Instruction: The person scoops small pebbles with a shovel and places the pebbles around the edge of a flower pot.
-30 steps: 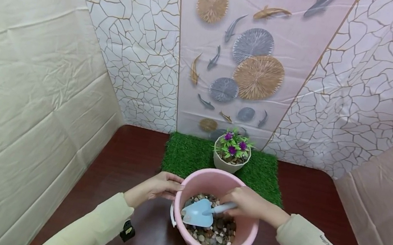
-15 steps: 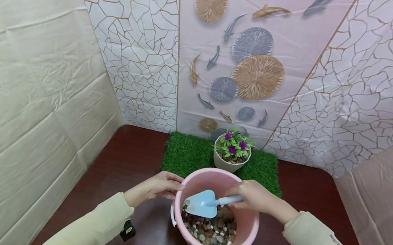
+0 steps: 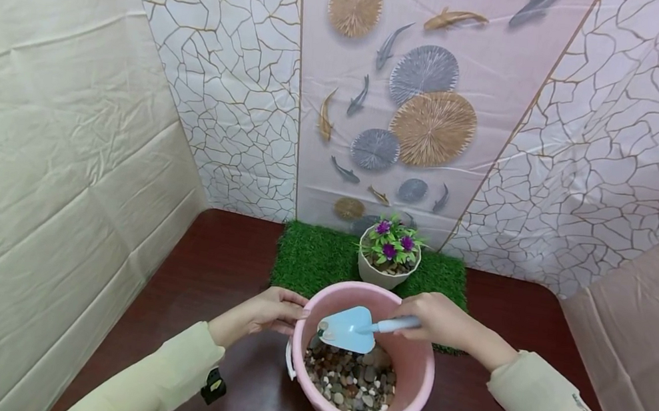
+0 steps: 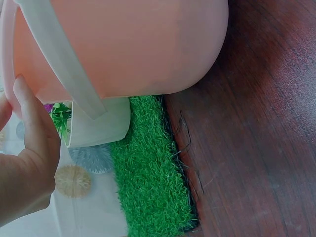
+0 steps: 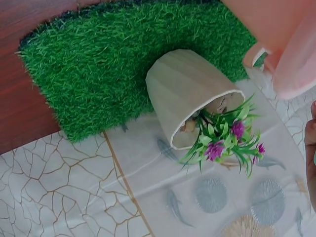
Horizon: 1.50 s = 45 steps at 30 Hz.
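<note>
A pink bucket (image 3: 356, 297) holds pebbles (image 3: 350, 382) of mixed colours and sizes. With its thumb outside and fingers at the rim, my left hand (image 3: 270, 310) grips the bucket's left side; the left wrist view shows that hand (image 4: 32, 158) close up beside the white bail handle (image 4: 61, 59). My right hand (image 3: 438, 321) grips the grey-blue handle of a light blue hand trowel (image 3: 346, 329). The trowel's blade is inside the bucket above the pebbles, pointing left, with a few small stones near its tip. Only an edge of my right hand (image 5: 311, 153) appears in the right wrist view.
Behind the bucket, a white flower pot (image 3: 379, 278) with purple flowers stands on a green artificial grass mat (image 3: 314, 257). Beneath is a dark red-brown table (image 3: 228, 248). Patterned sheets (image 3: 239, 89) hang at the back, plain cream cloth (image 3: 68, 171) at the left.
My right hand has lifted the trowel up from the pebbles and moved it right and away from me. My left hand stays at the bucket's rim.
</note>
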{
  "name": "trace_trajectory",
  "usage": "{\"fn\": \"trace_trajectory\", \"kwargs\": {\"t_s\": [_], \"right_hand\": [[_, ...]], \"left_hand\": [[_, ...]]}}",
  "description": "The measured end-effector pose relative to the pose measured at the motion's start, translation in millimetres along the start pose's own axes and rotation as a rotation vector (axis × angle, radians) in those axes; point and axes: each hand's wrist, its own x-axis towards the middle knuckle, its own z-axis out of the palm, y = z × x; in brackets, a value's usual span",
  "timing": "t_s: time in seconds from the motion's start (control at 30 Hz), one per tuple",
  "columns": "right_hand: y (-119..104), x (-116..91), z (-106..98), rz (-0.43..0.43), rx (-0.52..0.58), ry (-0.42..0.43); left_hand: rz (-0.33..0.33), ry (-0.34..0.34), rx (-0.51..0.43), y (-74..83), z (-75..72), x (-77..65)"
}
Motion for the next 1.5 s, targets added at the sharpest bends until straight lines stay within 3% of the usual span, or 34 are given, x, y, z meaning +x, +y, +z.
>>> {"fn": "trace_trajectory", "kwargs": {"t_s": [0.67,1.03,1.3,1.5], "right_hand": [[14,-19,-15,0.001,-0.084,0.118],[21,-29,-26,0.074,-0.108,0.15],[32,-41,-36,0.184,-0.088,0.15],[43,-52,-39,0.227,-0.083,0.175]], "left_hand": [[0.001,-0.008,-0.014,0.1,-0.1,0.2],[0.007,-0.009,-0.008,0.6,-0.4,-0.4],[0.067,-0.067,-0.009,-4.8,-5.2,2.5],[0.025,-0.023,0.003,1.4,0.7,-1.3]]}}
